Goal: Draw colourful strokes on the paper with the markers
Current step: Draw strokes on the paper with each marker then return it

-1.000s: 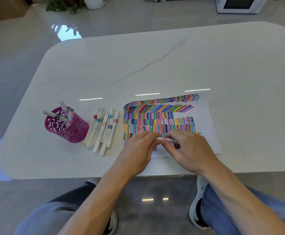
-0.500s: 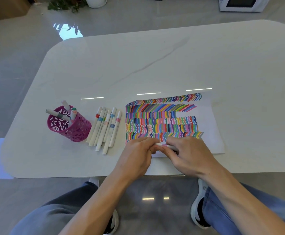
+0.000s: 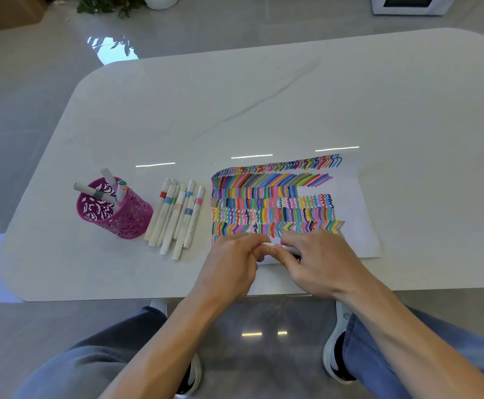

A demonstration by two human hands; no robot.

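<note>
Both hands meet at the near edge of the paper (image 3: 350,203). The left hand (image 3: 232,266) pinches one end of a pink-banded marker (image 3: 281,246), and the right hand (image 3: 321,263) curls its fingers round the other end, so the marker lies roughly level between them. Just left of the paper, loose markers (image 3: 177,214) lie in a row on the tabletop (image 3: 263,96). Further left of the paper stands a purple cup (image 3: 119,217) with three more.

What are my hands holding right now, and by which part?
A marker with a pink band, above the paper's near edge. The left hand pinches its left end; the right hand grips its right end.
</note>
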